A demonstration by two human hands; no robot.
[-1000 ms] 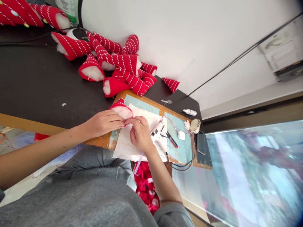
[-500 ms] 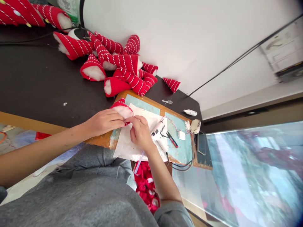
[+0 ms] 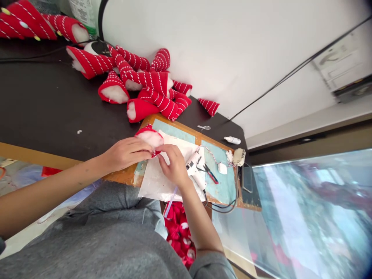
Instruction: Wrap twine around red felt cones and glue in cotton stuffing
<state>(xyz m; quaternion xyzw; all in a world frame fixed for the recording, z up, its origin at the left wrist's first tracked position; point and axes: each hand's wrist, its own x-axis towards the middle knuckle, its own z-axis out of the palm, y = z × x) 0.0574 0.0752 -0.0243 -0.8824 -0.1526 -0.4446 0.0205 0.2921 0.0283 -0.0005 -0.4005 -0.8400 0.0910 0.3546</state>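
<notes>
A red felt cone (image 3: 149,137) with white stuffing in its open end is held over the white sheet on the board. My left hand (image 3: 128,153) is closed on its near side, fingers stretched along the stuffing. My right hand (image 3: 173,164) pinches the cone's rim at its right with thumb and forefinger. Just right of that hand lies a white glue gun (image 3: 195,167), and beside it a pair of red-and-black handled snips (image 3: 211,174). The cone's tip is hidden behind its stuffed end.
Several stuffed red cones with white cord (image 3: 154,81) are heaped at the back against the wall. One flat cone (image 3: 208,106), a small clear spoon (image 3: 204,127), a white bottle (image 3: 232,140) and a phone (image 3: 247,178) lie to the right. Red pieces fill a container (image 3: 178,228) below the board.
My right thumb has come away a little from the forefinger, and the hand has shifted slightly at the cone's rim. The left hand keeps its hold; the whole view has tilted slightly.
</notes>
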